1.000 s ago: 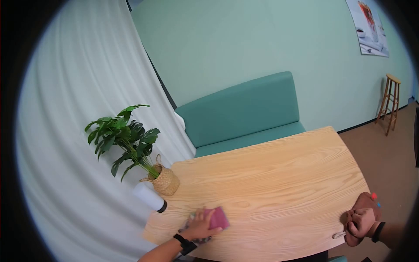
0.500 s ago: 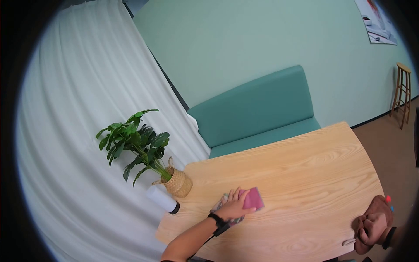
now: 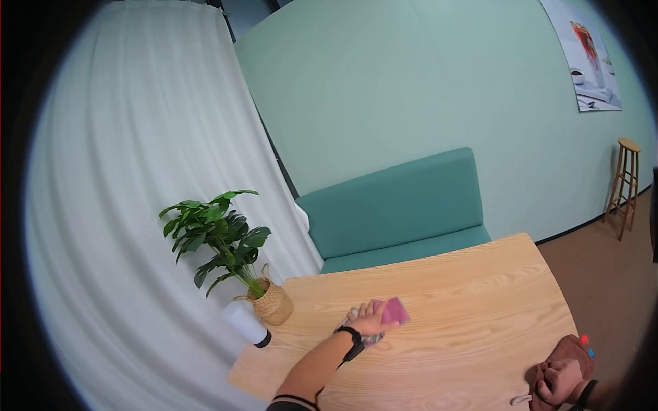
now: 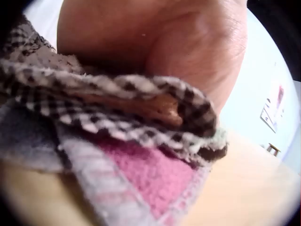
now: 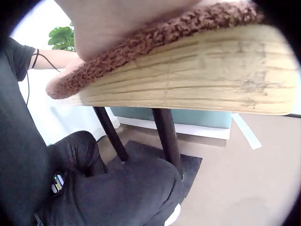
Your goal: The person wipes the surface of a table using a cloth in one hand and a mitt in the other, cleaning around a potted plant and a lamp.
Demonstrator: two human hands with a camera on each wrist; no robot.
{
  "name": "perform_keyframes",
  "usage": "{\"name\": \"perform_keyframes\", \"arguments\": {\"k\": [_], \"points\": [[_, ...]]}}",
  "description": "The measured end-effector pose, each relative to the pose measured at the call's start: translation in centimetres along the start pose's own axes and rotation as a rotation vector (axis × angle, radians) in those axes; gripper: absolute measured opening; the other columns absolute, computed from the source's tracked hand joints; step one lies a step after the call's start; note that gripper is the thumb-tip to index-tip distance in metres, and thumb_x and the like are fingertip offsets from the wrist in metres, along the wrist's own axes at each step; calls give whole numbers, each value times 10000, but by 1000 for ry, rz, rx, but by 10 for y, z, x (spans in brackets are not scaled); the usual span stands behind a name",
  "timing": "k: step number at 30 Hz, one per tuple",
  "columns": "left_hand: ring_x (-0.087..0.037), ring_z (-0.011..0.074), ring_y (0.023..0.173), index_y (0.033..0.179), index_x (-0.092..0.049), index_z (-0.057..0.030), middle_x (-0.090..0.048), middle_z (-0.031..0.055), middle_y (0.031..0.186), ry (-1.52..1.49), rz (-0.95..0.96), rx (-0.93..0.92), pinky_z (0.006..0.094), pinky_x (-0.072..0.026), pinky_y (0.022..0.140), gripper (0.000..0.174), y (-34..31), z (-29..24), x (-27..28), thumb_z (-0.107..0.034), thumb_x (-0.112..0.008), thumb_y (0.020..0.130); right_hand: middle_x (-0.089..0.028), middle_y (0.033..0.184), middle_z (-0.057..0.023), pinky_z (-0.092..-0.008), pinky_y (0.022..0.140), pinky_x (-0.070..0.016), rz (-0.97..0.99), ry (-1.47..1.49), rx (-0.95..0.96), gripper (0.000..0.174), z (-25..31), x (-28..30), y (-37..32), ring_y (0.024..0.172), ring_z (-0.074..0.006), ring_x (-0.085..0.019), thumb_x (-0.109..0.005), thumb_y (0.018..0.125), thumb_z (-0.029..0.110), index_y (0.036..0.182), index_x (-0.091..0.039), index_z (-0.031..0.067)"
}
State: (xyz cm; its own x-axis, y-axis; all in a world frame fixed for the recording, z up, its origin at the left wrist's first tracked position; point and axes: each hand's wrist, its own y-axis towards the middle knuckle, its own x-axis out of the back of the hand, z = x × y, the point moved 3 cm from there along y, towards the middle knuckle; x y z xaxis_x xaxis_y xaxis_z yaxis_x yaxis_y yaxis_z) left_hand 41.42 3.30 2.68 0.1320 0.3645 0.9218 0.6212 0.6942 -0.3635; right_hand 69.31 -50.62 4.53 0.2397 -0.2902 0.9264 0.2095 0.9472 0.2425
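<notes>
My left hand point(image 3: 368, 320) presses down on a folded pink cloth point(image 3: 395, 312) in the left half of the wooden table point(image 3: 473, 294). Its fingers lie extended over the cloth, thumb on the pink side. The left wrist view shows the cloth's checkered black-and-white edge point(image 4: 117, 122) curling up under the palm. At the table's right edge, my right hand point(image 3: 558, 379) has curled fingers gripping a fuzzy brown towel point(image 3: 574, 349). Red and blue bits and a pale loop point(image 3: 521, 399) show at the towel's sides. In the right wrist view the towel point(image 5: 136, 49) lies along the tabletop edge under the hand.
On the table's left end stand a plant in a woven basket point(image 3: 275, 305) and a white cylinder with a black base point(image 3: 245, 325). A green bench point(image 3: 404, 205) backs the far edge, and a white curtain point(image 3: 137, 171) hangs left. Beyond the right end is a wooden stool point(image 3: 624, 181).
My left hand has slid the pink cloth to the right and away from the near edge, slowing lately. The right hand stays on the brown towel. The head view has shifted.
</notes>
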Motion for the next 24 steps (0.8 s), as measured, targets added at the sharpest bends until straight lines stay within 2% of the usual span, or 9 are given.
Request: {"name": "perform_keyframes", "arguments": {"k": [3, 6, 9, 11, 12, 15, 18, 22, 24], "points": [[44, 501, 1609, 1713, -88, -245, 13, 262, 1758, 98, 77, -158, 810, -59, 1162, 1115, -64, -11, -22, -870, -507, 891, -669, 818, -205, -506, 707, -556, 98, 26, -11, 281, -3, 1, 2, 746, -398, -670, -622, 930, 279, 857, -681, 13], [38, 529, 1601, 1707, -130, -253, 5, 311, 1737, 240, 135, -286, 826, -92, 1145, 1066, -129, -33, -48, -839, -531, 911, -666, 829, -206, -513, 729, -553, 63, 34, 11, 273, -1, 4, 3, 749, -398, -665, -614, 938, 262, 847, -674, 11], [29, 518, 1606, 1705, -153, -260, -6, 285, 1745, 305, 111, -400, 829, -88, 1145, 1055, -159, -61, -60, -835, -538, 908, -688, 846, -220, -521, 716, -544, 72, 44, 39, 307, -2, 3, 4, 737, -414, -669, -591, 974, 300, 899, -686, 18], [16, 509, 1610, 1701, -173, -263, -14, 258, 1755, 276, 103, -394, 828, -90, 1146, 1044, -150, -71, -58, -830, -544, 907, -711, 857, -233, -525, 692, -537, 73, 35, 72, 348, -7, 1, 2, 722, -430, -674, -569, 1008, 343, 953, -698, 24], [12, 509, 1610, 1700, -173, -264, -17, 256, 1756, 276, 96, -392, 827, -89, 1147, 1043, -141, -76, -56, -827, -548, 907, -726, 973, -252, -506, 774, -561, 197, 19, 26, 403, -13, -3, -1, 841, -419, -708, -575, 1014, 391, 1070, -702, 12], [-5, 506, 1610, 1698, -180, -261, -43, 241, 1759, 234, 86, -376, 820, -99, 1152, 1038, -107, -96, -41, -810, -572, 908, -680, 854, -213, -519, 752, -549, 124, 55, -10, 259, 2, 7, 6, 764, -402, -673, -611, 943, 249, 863, -685, 14], [-9, 489, 1614, 1699, -183, -255, -55, 225, 1763, 166, 64, -333, 804, -100, 1164, 1041, -51, -123, -18, -801, -582, 909, -615, 616, -106, -439, 517, -526, -204, 51, 142, 227, -26, -28, -7, 547, -317, -619, -692, 680, 289, 671, -659, 65], [-4, 448, 1624, 1702, -187, -244, -66, 192, 1769, 70, -8, -226, 764, -70, 1191, 1063, 28, -153, 8, -832, -554, 897, -612, 618, -93, -424, 511, -534, -189, -1, 141, 239, -21, -27, -4, 543, -307, -618, -703, 675, 307, 666, -662, 72], [-4, 430, 1627, 1703, -192, -238, -75, 170, 1774, 27, -45, -169, 745, -53, 1201, 1077, 50, -169, 14, -852, -535, 888, -636, 636, -97, -420, 533, -555, -152, -21, 121, 242, -17, -20, -4, 571, -308, -647, -710, 717, 319, 680, -681, 81]]}}
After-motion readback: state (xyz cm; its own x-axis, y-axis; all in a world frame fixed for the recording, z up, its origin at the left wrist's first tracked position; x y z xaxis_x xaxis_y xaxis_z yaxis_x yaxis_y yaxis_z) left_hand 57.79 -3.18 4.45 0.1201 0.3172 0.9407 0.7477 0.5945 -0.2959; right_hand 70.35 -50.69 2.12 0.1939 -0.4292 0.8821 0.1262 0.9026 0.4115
